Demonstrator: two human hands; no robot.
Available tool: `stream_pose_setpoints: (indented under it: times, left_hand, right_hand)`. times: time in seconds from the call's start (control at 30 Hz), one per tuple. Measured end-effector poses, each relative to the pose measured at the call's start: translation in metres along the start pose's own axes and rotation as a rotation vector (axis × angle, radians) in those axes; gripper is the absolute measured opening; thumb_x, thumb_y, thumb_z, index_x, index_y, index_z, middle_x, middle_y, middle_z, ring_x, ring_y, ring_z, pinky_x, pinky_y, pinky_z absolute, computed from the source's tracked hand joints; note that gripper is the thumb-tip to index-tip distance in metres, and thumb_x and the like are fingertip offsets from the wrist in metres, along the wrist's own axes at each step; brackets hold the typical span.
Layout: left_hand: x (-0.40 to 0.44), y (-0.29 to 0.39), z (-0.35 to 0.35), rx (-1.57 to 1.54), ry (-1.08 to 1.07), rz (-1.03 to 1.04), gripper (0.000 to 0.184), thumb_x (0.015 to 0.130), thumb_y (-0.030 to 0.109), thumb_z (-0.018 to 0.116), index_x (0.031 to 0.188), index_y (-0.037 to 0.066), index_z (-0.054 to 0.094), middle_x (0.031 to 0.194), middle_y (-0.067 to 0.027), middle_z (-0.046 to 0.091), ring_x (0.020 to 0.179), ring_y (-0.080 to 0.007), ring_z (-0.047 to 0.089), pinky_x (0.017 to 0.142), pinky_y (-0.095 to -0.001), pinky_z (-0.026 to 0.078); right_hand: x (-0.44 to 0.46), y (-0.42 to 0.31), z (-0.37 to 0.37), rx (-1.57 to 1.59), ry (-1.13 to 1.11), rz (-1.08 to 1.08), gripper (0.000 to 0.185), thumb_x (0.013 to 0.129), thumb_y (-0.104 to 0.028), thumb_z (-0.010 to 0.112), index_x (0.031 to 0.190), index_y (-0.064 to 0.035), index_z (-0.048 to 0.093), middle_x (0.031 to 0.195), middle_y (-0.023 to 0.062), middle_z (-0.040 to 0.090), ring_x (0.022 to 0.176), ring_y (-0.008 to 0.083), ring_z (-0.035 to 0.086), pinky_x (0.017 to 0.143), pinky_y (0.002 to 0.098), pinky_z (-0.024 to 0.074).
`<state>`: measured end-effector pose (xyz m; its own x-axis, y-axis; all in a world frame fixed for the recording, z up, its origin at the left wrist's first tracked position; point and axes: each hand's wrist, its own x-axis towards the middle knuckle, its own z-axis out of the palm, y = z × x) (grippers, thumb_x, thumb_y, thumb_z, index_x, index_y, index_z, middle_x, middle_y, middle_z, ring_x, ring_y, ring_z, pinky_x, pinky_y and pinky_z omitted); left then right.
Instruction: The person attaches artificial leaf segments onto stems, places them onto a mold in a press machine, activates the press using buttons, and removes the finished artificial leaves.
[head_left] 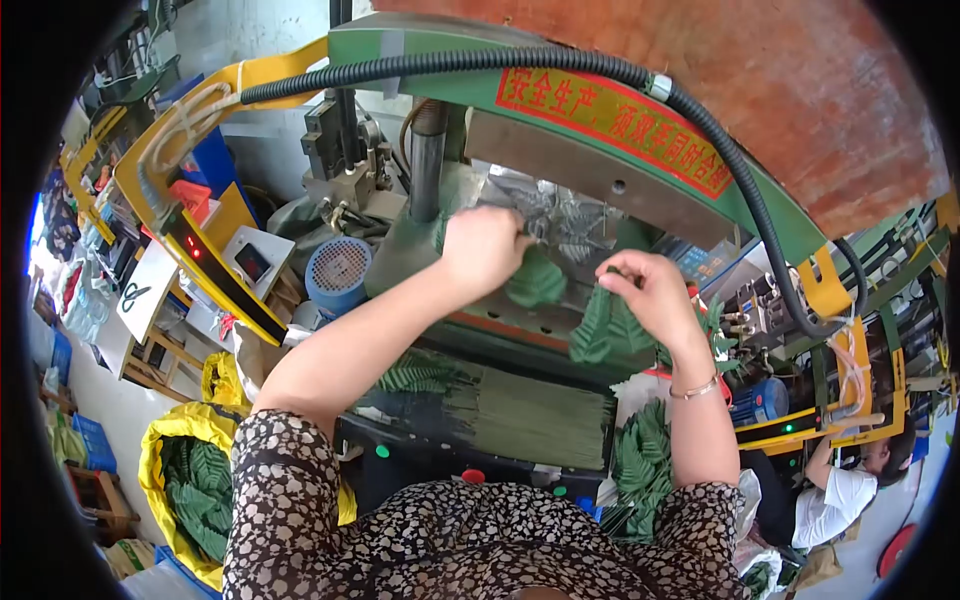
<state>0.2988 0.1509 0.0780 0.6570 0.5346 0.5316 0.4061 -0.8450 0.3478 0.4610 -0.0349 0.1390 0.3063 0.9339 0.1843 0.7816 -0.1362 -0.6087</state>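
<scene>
My right hand [650, 290] pinches green artificial fern leaves [592, 335], which hang from the fingertips over the front of the press. To its left, my left hand [485, 248] is closed near the press opening, fingertips at the top of a rounded green artificial leaf [537, 280]. Behind both hands, a shiny metal mould [575, 220] with leaf shapes lies on the press bed. Below them, more fern leaves [418, 373] lie at the left end of a green-grey worn board [540, 418]. Another pile of leaves [642, 455] sits by my right forearm.
The green press frame [440, 45] arches overhead with a black corrugated hose [450, 63]. Yellow sensor bars [225, 275] flank both sides. A yellow sack [190, 480] of leaves stands at lower left. Another person [835, 500] is at the right, near a blue motor [760, 400].
</scene>
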Motion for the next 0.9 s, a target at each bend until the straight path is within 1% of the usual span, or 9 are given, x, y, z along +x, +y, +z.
stream_pose_setpoints:
  times: [0.1, 0.17, 0.27, 0.3, 0.53, 0.63, 0.7, 0.73, 0.9]
  left_hand:
    - [0.035, -0.027, 0.025, 0.068, -0.055, -0.121, 0.024, 0.081, 0.030, 0.071, 0.081, 0.006, 0.072, 0.077, -0.0153, 0.069, 0.075, -0.0343, 0.069, 0.070, -0.0444, 0.055]
    - [0.051, -0.045, 0.048, 0.157, -0.109, -0.249, 0.026, 0.083, 0.031, 0.070, 0.086, 0.005, 0.073, 0.085, -0.0139, 0.072, 0.083, -0.0316, 0.071, 0.075, -0.0424, 0.055]
    - [0.062, -0.055, 0.058, 0.235, -0.215, -0.265, 0.030, 0.084, 0.036, 0.070, 0.087, 0.006, 0.074, 0.091, -0.0124, 0.073, 0.091, -0.0289, 0.071, 0.078, -0.0404, 0.055]
    - [0.062, -0.057, 0.060, 0.235, -0.214, -0.265, 0.030, 0.084, 0.036, 0.070, 0.087, 0.006, 0.074, 0.091, -0.0124, 0.073, 0.091, -0.0289, 0.071, 0.078, -0.0404, 0.055]
    - [0.046, -0.072, 0.041, 0.228, -0.061, -0.233, 0.031, 0.085, 0.038, 0.070, 0.088, 0.008, 0.074, 0.082, -0.0115, 0.071, 0.083, -0.0299, 0.070, 0.076, -0.0409, 0.054]
    - [0.047, -0.074, 0.036, 0.087, -0.008, -0.165, 0.022, 0.087, 0.029, 0.066, 0.094, 0.009, 0.072, 0.089, -0.0124, 0.070, 0.087, -0.0324, 0.067, 0.077, -0.0430, 0.053]
    - [0.054, -0.077, 0.046, 0.189, 0.142, 0.188, 0.020, 0.089, 0.020, 0.059, 0.105, 0.011, 0.067, 0.102, -0.0139, 0.067, 0.094, -0.0346, 0.065, 0.079, -0.0450, 0.053]
    - [0.061, -0.075, 0.050, 0.033, -0.078, 0.056, 0.024, 0.086, 0.014, 0.060, 0.109, 0.007, 0.066, 0.112, -0.0154, 0.065, 0.109, -0.0366, 0.059, 0.090, -0.0483, 0.048]
    - [0.079, -0.078, 0.083, -0.331, -0.019, 0.143, 0.029, 0.093, 0.019, 0.054, 0.120, 0.009, 0.061, 0.123, -0.0157, 0.061, 0.118, -0.0327, 0.055, 0.098, -0.0441, 0.043]
  right_hand:
    - [0.044, 0.021, 0.003, -0.181, 0.085, -0.108, 0.010, 0.089, -0.014, 0.069, 0.094, -0.0053, 0.068, 0.071, 0.0002, 0.060, 0.067, 0.0086, 0.053, 0.064, 0.0263, 0.0433]
    - [0.069, 0.032, 0.005, -0.204, 0.053, 0.056, 0.013, 0.090, -0.018, 0.068, 0.097, -0.0069, 0.067, 0.078, 0.0038, 0.063, 0.071, 0.0130, 0.055, 0.069, 0.0300, 0.0456]
    - [0.113, 0.085, 0.019, -0.399, 0.047, -0.174, 0.026, 0.094, -0.027, 0.063, 0.112, -0.0078, 0.065, 0.102, 0.0089, 0.068, 0.093, 0.0178, 0.061, 0.084, 0.0337, 0.0477]
    - [0.123, 0.099, 0.026, -0.071, 0.147, -0.228, 0.038, 0.093, -0.035, 0.060, 0.121, -0.0101, 0.060, 0.120, 0.0109, 0.061, 0.111, 0.0240, 0.054, 0.097, 0.0386, 0.0422]
    - [0.212, 0.137, 0.034, 0.042, 0.593, -0.266, 0.039, 0.094, -0.036, 0.059, 0.123, -0.0102, 0.060, 0.122, 0.0111, 0.061, 0.112, 0.0246, 0.054, 0.098, 0.0389, 0.0421]
    - [0.234, 0.137, 0.067, 0.072, 0.707, -0.252, 0.039, 0.094, -0.036, 0.059, 0.123, -0.0102, 0.059, 0.122, 0.0112, 0.061, 0.113, 0.0248, 0.054, 0.098, 0.0390, 0.0421]
    - [0.232, 0.134, 0.091, 0.077, 0.727, -0.235, 0.039, 0.094, -0.036, 0.059, 0.123, -0.0102, 0.059, 0.123, 0.0112, 0.061, 0.113, 0.0250, 0.054, 0.098, 0.0390, 0.0421]
    - [0.230, 0.133, 0.097, 0.076, 0.733, -0.236, 0.040, 0.094, -0.036, 0.058, 0.124, -0.0102, 0.059, 0.123, 0.0113, 0.060, 0.113, 0.0251, 0.054, 0.098, 0.0391, 0.0421]
    - [0.219, 0.142, 0.072, 0.069, 0.806, -0.257, 0.040, 0.094, -0.037, 0.058, 0.124, -0.0102, 0.059, 0.124, 0.0114, 0.060, 0.114, 0.0255, 0.054, 0.099, 0.0392, 0.0421]
